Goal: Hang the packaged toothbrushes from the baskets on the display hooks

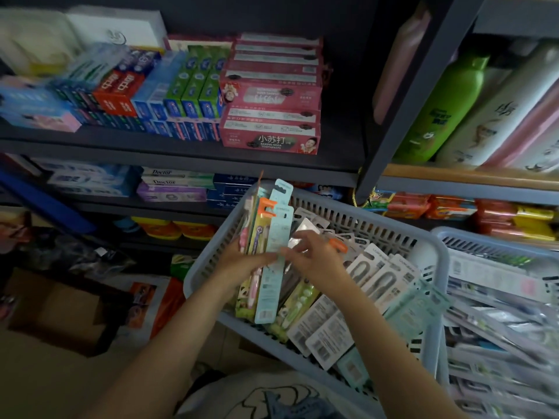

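My left hand point(242, 263) grips a fanned bundle of packaged toothbrushes point(269, 237), fingers wrapped round their middles so the hang-tab ends stand up over the rim of the blue-grey basket point(402, 219). My right hand point(314, 261) reaches in from the other side with fingers spread and partly curled; its fingertips point(286, 252) meet the edge of the pale teal pack point(273, 267), and I cannot tell whether they pinch it or only touch it. From the head view, the one view I have, the rest of the stock lies loose in that basket, grey and white cards overlapping, and a second basket point(472, 240) just beside it on the right holds more packs. Shelves of toothpaste boxes point(269, 95) rise behind; no display hooks show anywhere, so I judge the hanging not yet begun. The risk I see is the bundle itself: the cards are slick, uneven in length and held by one hand, so pulling one out could drag its neighbours and spill them into the basket or to the floor. Tabs misaligned in the fan could also snag or tear at a hook.
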Demonstrator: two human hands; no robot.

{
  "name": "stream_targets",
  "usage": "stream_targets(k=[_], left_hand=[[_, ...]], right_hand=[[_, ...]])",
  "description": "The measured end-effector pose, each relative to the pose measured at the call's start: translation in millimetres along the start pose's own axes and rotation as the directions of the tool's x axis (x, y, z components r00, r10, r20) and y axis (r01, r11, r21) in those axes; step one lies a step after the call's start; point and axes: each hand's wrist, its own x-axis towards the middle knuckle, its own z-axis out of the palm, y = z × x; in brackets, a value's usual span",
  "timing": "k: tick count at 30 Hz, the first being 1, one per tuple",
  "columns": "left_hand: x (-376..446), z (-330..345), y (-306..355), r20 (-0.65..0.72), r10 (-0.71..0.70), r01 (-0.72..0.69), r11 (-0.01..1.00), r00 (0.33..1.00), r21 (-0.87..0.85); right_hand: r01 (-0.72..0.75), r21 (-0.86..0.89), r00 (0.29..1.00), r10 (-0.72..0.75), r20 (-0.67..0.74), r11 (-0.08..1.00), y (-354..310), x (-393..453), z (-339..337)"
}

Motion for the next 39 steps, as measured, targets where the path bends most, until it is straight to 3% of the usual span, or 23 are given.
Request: stream_targets(k=[2,4,6,9,12,15,20,23,27,33,39], left_hand=[[-4.6,2.3,3.9,0.003,-0.007,0.007,0.998,1.000,-0.068],[-8.7,2.9,9.8,0.006,-0.011,0.012,0.991,1.000,-0.134],[-11.9,1.1,16.7,0.010,-0.011,0.012,0.985,1.000,-0.170],[-15.2,-7.1,23.4,-0.012,0.000,-0.003,0.982,1.000,-0.189],[-20.7,-21.1,28.9,-0.056,-0.005,-0.009,0.968,0.998,-0.249],[-26.1,-39.3,36.3,-0.109,-0.005,-0.033,0.939,0.994,-0.342],[-37.4,-93.2,58.6,-0.207,0.066,-0.154,0.881,0.976,-0.447],[-47.1,-140.2,71.2,-0.257,0.116,-0.230,0.850,0.959,-0.475],[-60.9,-220.0,90.8,-0.322,0.188,-0.329,0.819,0.928,-0.470],[-75.0,-354.8,122.8,-0.367,0.309,-0.450,0.793,0.878,-0.411],[-78.4,-450.9,156.4,-0.385,0.374,-0.513,0.772,0.844,-0.376]], right_hand=[[-0.060,0.129,0.978,0.032,0.204,0.990,-8.3,-4.0,4.5],[-0.062,0.223,0.952,-0.010,0.307,0.973,-10.2,-8.5,9.3],[-0.071,0.280,0.959,-0.012,0.283,0.957,-11.0,-10.3,10.3],[-0.088,0.390,0.993,0.051,0.103,0.917,-11.7,-8.8,6.3],[-0.099,0.602,0.995,0.063,0.080,0.792,-24.0,-9.2,3.6],[-0.109,0.591,0.986,0.011,0.168,0.799,-44.5,-6.7,14.1],[-0.227,0.679,0.952,0.010,0.307,0.698,-103.3,9.7,43.6],[-0.171,0.636,0.959,-0.020,0.282,0.752,-150.9,20.5,74.0],[0.030,0.502,0.970,-0.146,0.194,0.864,-228.2,32.9,132.1],[0.228,0.516,0.922,-0.353,0.157,0.826,-341.2,38.7,232.8],[0.169,0.617,0.923,-0.342,0.174,0.769,-422.7,52.5,295.8]])
